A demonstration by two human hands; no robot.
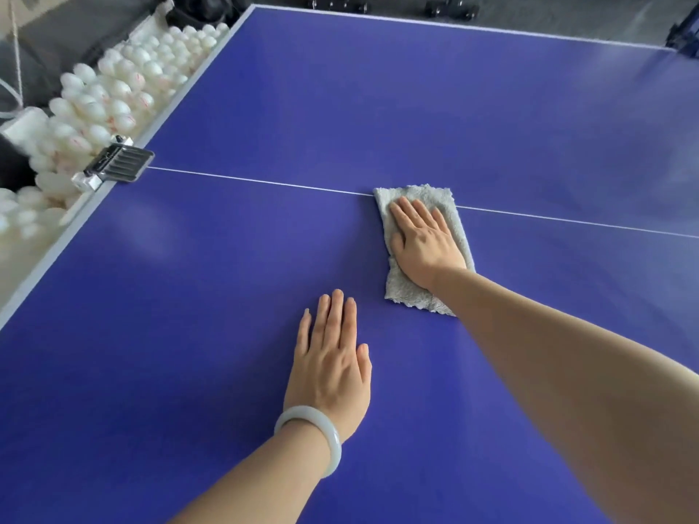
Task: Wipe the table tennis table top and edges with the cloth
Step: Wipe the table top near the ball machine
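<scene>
Smooth, faintly glossy blue table top, fluffy grey terry cloth, ribbed metal clamp

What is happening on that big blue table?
A person is wiping the blue table tennis table with a grey cloth. The right hand presses flat on the cloth, whose far end covers the white line. The left hand rests flat on the bare top, nearer the person. White balls are heaped beside the left edge.

White balls, metal clamp, pale bangle
</scene>
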